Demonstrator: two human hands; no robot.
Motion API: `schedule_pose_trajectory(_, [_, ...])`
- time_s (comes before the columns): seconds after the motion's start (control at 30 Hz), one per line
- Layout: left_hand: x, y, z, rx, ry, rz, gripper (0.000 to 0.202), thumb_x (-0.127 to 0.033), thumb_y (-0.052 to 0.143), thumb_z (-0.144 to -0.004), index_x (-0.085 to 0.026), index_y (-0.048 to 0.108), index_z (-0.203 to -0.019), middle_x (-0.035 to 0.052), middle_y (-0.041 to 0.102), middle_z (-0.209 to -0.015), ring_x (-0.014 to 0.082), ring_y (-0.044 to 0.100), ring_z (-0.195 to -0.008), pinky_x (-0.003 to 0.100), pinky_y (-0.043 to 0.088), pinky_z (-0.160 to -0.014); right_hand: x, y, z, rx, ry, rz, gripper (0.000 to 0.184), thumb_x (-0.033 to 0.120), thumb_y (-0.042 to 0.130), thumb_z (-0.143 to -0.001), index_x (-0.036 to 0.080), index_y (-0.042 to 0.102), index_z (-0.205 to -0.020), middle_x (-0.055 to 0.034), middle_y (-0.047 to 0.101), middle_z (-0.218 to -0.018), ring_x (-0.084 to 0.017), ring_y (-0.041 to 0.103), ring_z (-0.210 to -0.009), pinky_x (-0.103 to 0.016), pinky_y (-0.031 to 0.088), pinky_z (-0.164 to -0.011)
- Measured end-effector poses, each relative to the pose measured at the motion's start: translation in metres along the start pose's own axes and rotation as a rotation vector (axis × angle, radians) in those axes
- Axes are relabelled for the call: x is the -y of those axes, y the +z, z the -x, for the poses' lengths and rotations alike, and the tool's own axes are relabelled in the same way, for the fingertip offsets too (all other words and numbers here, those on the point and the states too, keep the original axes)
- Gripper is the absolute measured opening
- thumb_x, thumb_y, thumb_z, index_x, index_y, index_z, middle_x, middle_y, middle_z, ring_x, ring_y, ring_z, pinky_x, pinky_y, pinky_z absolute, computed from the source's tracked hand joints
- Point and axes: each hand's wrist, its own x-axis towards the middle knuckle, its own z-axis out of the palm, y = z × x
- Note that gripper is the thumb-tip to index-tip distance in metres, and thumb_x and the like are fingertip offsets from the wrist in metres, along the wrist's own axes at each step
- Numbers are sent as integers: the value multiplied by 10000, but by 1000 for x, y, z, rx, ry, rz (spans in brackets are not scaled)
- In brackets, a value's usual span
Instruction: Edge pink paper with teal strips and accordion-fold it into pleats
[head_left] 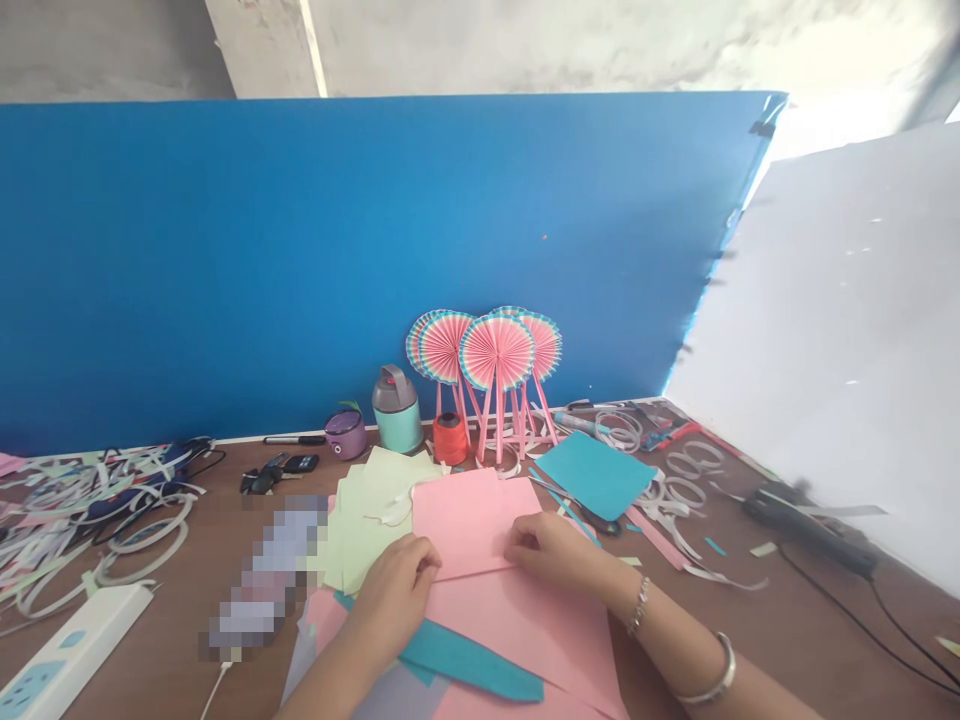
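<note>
My left hand (394, 590) and my right hand (551, 550) both rest on a pink paper sheet (472, 520) lying on the brown table (750, 620). The fingers of each hand are curled and pressed down along a fold line across the sheet, the upper flap lying above them. More pink paper (525, 630) spreads toward me under my wrists. A teal strip (465, 665) lies under my left forearm. Pale green sheets (367, 510) sit just left of the pink one.
Several pink-and-teal paper fans (487, 350) stand against the blue board (300, 250). A teal sheet (596, 472), an orange thread spool (450, 437), a teal bottle (397, 408), paper strip scraps (97, 500), a power strip (67, 650) and a black tool (810, 520) lie around.
</note>
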Motion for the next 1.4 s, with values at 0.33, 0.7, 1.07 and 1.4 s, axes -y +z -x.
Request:
schedule_pose_trajectory(0.33, [-5, 0, 0, -31, -28, -12, 174, -106, 366, -779, -209, 483, -701, 7, 558, -785, 163, 535, -777, 275, 390, -700, 1, 3, -2, -32, 40, -29, 126, 240, 519, -761, 163, 612, -724, -26, 655, -733, -131, 546, -655, -219, 289, -540])
schedule_pose_trajectory(0.7, [-3, 1, -1, -19, 10, -115, 196, -103, 372, -818, -203, 522, -739, 17, 561, -798, 173, 524, -797, 284, 384, -715, 3, 4, -1, -34, 49, 1, 90, 224, 533, -744, 169, 598, -715, -13, 638, -719, -121, 527, -646, -218, 255, -535])
schedule_pose_trajectory(1.07, [-16, 20, 2, 54, 177, -539, 441, 55, 345, -765, -223, 570, -1022, 43, 516, -919, 185, 492, -822, 280, 367, -663, 19, 6, 5, -80, -74, 452, 117, 182, 464, -825, 167, 569, -776, -60, 653, -735, -172, 569, -660, -271, 185, -545])
schedule_pose_trajectory(1.4, [-2, 50, 13, -131, 405, -686, 424, -13, 439, -795, -189, 547, -1166, 49, 544, -804, 203, 522, -782, 327, 397, -700, 33, 24, 6, -87, -115, 624, 172, 18, 475, -749, 141, 575, -814, -97, 646, -704, -218, 593, -683, -325, 226, -594])
